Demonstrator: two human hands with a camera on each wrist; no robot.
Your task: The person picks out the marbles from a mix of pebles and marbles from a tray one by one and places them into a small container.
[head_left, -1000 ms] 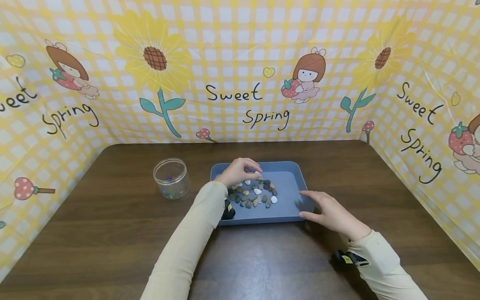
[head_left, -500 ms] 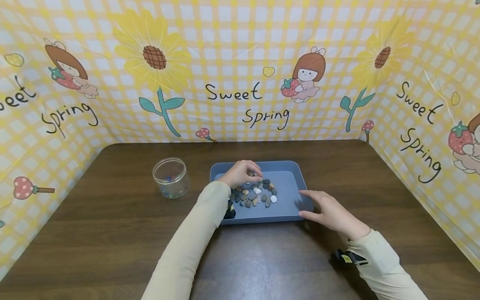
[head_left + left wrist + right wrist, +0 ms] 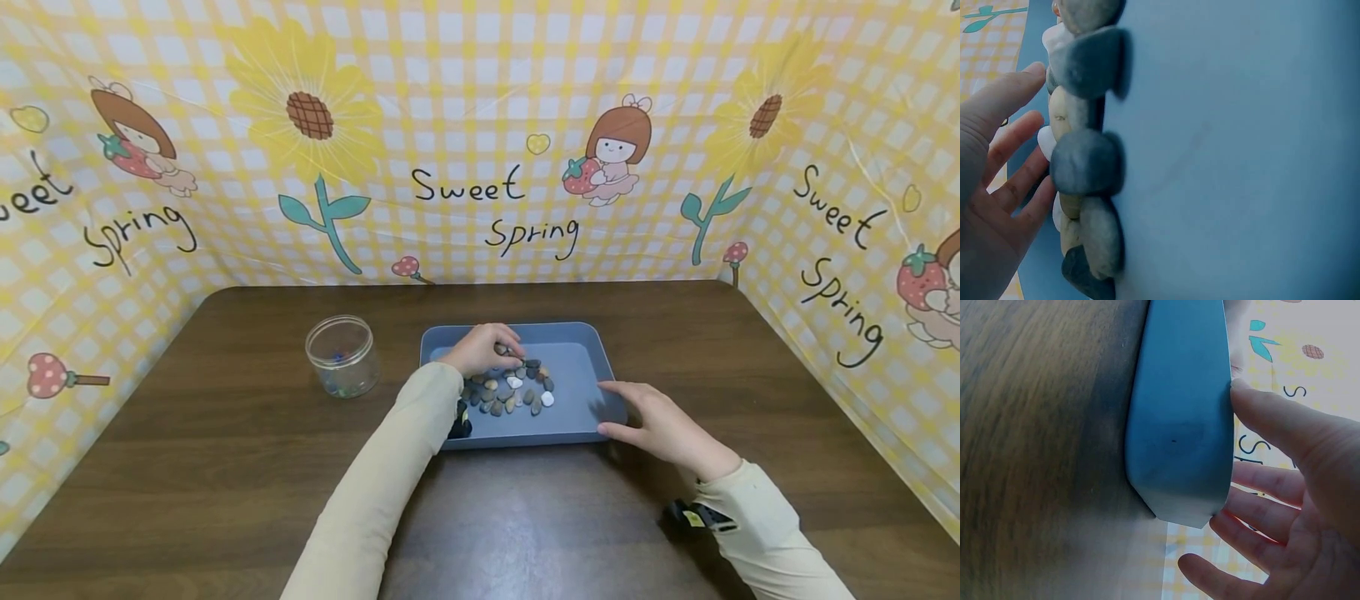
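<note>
One clear jar (image 3: 342,356) stands at the far left on the brown table (image 3: 187,467), well apart from the blue tray (image 3: 577,367). Next, the left hand (image 3: 480,347) hovers over the pebbles (image 3: 510,387) heaped in the tray's left half, fingertips curled and pinching one small stone. Rightmost, the right hand (image 3: 663,429) rests against the tray's near right corner, fingers straight and spread.

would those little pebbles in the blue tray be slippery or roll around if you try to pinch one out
Probably a bit slippery: the pebbles look smooth and rounded, so one could squirt from the left hand. They look flattish rather than round, so likelier to slide than roll on the smooth tray. Packed close together, neighbours may shift; the right hand at the tray's rim should steady it.
</note>
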